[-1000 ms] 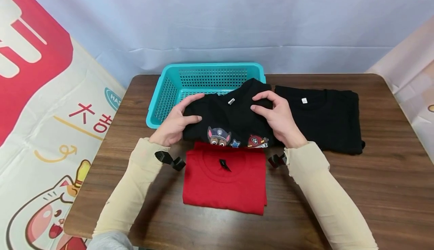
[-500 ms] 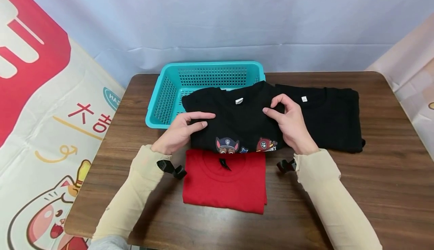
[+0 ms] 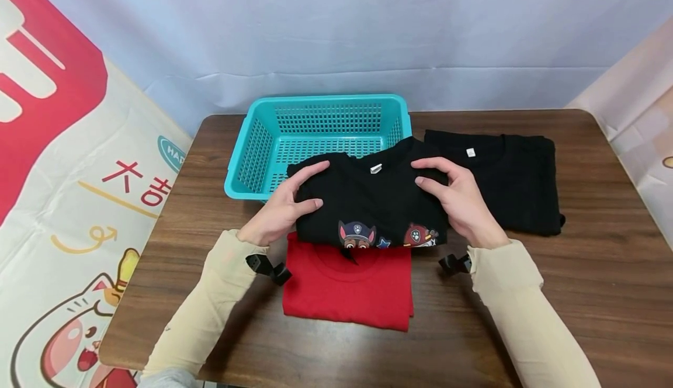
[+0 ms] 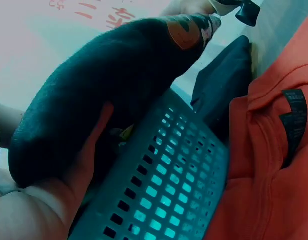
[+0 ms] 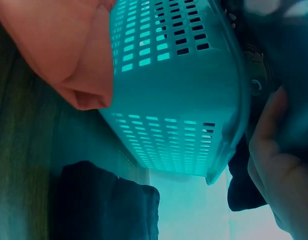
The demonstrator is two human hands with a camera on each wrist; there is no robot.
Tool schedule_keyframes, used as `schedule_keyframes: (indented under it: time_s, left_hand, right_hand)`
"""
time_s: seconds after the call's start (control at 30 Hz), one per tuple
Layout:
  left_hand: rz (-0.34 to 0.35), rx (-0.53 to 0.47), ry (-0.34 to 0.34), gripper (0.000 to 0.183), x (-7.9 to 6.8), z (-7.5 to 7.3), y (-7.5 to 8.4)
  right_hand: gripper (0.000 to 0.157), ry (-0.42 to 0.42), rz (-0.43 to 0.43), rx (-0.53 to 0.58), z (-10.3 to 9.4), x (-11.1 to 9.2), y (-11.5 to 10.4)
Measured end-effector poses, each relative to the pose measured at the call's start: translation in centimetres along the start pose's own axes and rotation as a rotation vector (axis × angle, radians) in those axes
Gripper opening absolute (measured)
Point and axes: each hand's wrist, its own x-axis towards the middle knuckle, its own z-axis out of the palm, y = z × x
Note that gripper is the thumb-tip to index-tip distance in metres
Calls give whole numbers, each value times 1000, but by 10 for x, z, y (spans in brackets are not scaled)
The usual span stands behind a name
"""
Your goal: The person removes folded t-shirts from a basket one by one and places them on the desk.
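Note:
Both hands hold a folded black T-shirt (image 3: 381,198) with cartoon pups printed near its lower edge and a white neck label. The left hand (image 3: 281,204) grips its left side, thumb and index finger spread over the cloth. The right hand (image 3: 461,198) grips the right side the same way. In the left wrist view the black T-shirt (image 4: 94,85) bulges above the basket's edge, clear of the table. Beneath it, a folded red T-shirt (image 3: 347,288) lies on the table, its collar partly covered. The turquoise basket (image 3: 328,118) stands behind, its front covered by the held shirt.
Another folded black T-shirt (image 3: 517,183) with a white label lies right of the basket on the brown wooden table (image 3: 184,248). A pale cloth backdrop (image 3: 368,31) hangs behind the table, and a printed banner (image 3: 121,218) stands along the left.
The black T-shirt has moved to the right and towards the person, uncovering more of the basket and covering more of the red T-shirt's collar. Both hands have moved with it.

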Motion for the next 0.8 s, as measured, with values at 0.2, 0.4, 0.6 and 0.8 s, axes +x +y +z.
schedule_keyframes:
  time_s: [0.2,0.4,0.6,0.8]
  left_hand:
    - [-1,-12,-18,60,-3,3,-2]
    - [27,-98,-14,52,-3,8,-3]
    - [62,-70,32,48,-3,12,-4]
    - [73,-142,-6,49,-4,18,-1]
  right_hand:
    - [28,-37,15,45,-5,-6,1]
    - [29,-50,23,-6,-10,-11,1]
    - [32,-48,35,-88,-13,-15,0]
    - [36,-35,20,-274,-16,-18,-4]
